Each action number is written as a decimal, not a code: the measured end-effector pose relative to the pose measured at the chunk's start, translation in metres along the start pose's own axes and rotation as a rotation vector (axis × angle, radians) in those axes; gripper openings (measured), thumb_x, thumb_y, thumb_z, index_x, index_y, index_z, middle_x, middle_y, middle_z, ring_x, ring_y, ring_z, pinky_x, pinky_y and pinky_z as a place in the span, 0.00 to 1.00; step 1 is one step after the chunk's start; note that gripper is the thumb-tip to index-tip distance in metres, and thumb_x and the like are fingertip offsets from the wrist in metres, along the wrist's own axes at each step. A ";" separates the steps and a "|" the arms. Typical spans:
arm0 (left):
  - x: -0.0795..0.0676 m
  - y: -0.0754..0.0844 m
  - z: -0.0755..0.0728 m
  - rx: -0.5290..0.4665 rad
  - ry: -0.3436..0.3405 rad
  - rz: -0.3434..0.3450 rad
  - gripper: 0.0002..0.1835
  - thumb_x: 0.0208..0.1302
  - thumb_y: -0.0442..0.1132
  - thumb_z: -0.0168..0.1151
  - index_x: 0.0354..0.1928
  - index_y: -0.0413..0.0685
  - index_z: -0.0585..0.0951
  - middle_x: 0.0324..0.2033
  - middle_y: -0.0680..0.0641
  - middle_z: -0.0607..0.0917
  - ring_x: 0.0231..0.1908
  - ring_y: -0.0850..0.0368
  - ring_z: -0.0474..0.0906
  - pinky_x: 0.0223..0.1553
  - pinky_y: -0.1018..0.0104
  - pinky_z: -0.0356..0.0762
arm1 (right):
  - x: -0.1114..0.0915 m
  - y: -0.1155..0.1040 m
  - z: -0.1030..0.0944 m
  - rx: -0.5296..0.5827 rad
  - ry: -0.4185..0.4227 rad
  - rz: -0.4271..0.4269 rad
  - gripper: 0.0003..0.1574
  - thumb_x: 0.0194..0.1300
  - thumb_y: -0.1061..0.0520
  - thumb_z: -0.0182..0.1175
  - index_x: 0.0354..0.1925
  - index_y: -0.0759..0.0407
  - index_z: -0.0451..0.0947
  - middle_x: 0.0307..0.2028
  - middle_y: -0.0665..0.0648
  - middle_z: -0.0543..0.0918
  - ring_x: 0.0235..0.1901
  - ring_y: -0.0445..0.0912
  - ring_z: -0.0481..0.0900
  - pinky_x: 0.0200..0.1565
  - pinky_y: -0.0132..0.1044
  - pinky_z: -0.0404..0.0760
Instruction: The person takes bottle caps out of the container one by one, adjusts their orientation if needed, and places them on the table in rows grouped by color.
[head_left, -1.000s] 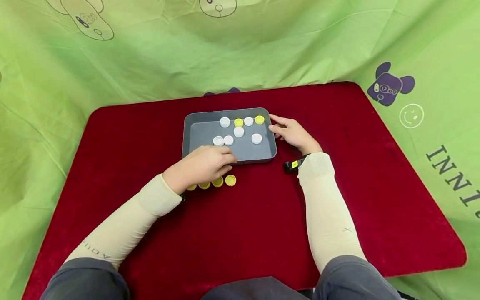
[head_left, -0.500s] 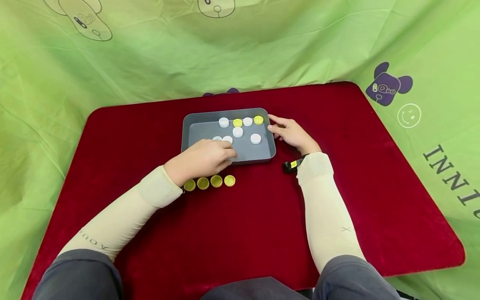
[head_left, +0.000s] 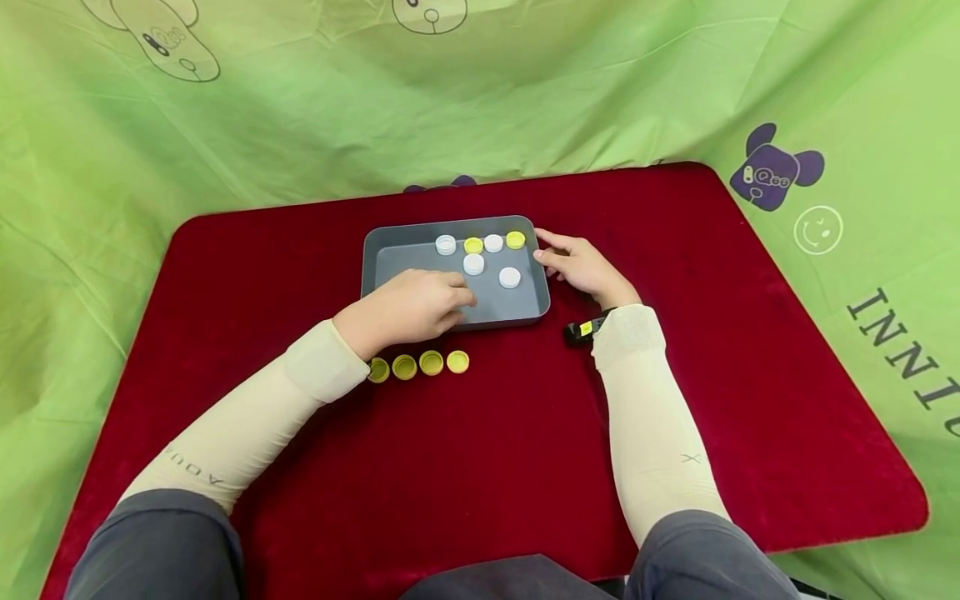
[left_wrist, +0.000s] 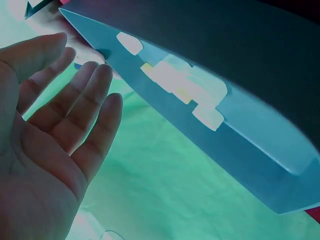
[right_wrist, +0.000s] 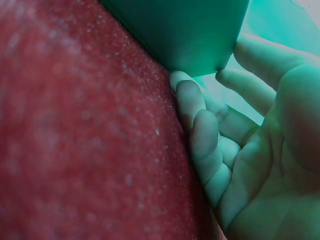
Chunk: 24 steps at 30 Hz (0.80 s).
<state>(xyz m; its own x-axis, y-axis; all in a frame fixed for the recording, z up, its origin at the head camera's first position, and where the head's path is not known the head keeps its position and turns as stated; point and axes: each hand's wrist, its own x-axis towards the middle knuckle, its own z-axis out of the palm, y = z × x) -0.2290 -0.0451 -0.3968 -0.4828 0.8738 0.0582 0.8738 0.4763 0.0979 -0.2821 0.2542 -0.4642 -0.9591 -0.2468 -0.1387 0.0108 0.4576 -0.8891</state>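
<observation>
In the head view, a grey rectangular tray [head_left: 390, 267] holds white bottle caps [head_left: 509, 277] and yellow bottle caps [head_left: 473, 246]. My left hand [head_left: 416, 308] reaches over the tray's front wall and hides the near left part of the inside. The left wrist view shows that hand's fingers [left_wrist: 102, 80] loosely bent, with nothing between them. At the tray's right side is my right hand [head_left: 587, 265], its thumb and index fingertips touching the rim. Seen from the right wrist, its other fingers [right_wrist: 205, 132] curl loosely by the tray's lower corner, on the red cloth.
Several yellow bottle caps [head_left: 431, 362] lie in a row in front of the tray, with the left wrist close over the leftmost. Red cloth [head_left: 480, 467] covers the table. A green printed curtain [head_left: 315, 100] hangs behind it.
My left hand has moved slightly away from the body, farther over the tray, and now covers two white bottle caps that showed before. The right hand stays at the tray's rim.
</observation>
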 end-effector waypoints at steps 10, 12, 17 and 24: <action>0.003 -0.009 0.007 -0.018 0.018 -0.004 0.10 0.62 0.34 0.60 0.44 0.49 0.86 0.39 0.53 0.82 0.33 0.59 0.79 0.32 0.57 0.78 | 0.000 0.001 0.000 0.001 0.000 0.007 0.34 0.71 0.47 0.58 0.72 0.44 0.63 0.42 0.59 0.83 0.37 0.51 0.78 0.39 0.38 0.75; 0.004 -0.011 0.007 -0.024 0.021 -0.007 0.11 0.62 0.34 0.60 0.45 0.49 0.86 0.41 0.52 0.83 0.34 0.59 0.80 0.33 0.57 0.78 | 0.000 0.001 0.001 -0.001 -0.002 0.007 0.35 0.71 0.47 0.58 0.72 0.44 0.62 0.42 0.59 0.83 0.37 0.51 0.78 0.39 0.38 0.75; 0.010 -0.016 0.005 -0.031 0.003 -0.022 0.12 0.63 0.33 0.59 0.46 0.49 0.85 0.41 0.51 0.82 0.36 0.58 0.79 0.35 0.59 0.78 | 0.000 0.000 -0.001 -0.003 0.001 0.007 0.35 0.71 0.46 0.58 0.72 0.43 0.62 0.43 0.59 0.83 0.37 0.51 0.78 0.39 0.38 0.75; 0.017 -0.024 -0.003 -0.045 -0.011 -0.059 0.12 0.64 0.34 0.59 0.48 0.48 0.85 0.41 0.49 0.82 0.37 0.56 0.79 0.38 0.60 0.78 | 0.001 0.002 -0.001 -0.003 -0.001 0.014 0.35 0.71 0.46 0.58 0.72 0.42 0.63 0.43 0.59 0.83 0.37 0.51 0.78 0.38 0.38 0.75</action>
<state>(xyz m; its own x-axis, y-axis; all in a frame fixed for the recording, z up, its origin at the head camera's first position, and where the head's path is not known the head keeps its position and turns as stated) -0.2585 -0.0418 -0.3951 -0.5328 0.8453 0.0403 0.8401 0.5227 0.1452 -0.2836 0.2555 -0.4662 -0.9585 -0.2416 -0.1516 0.0234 0.4633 -0.8859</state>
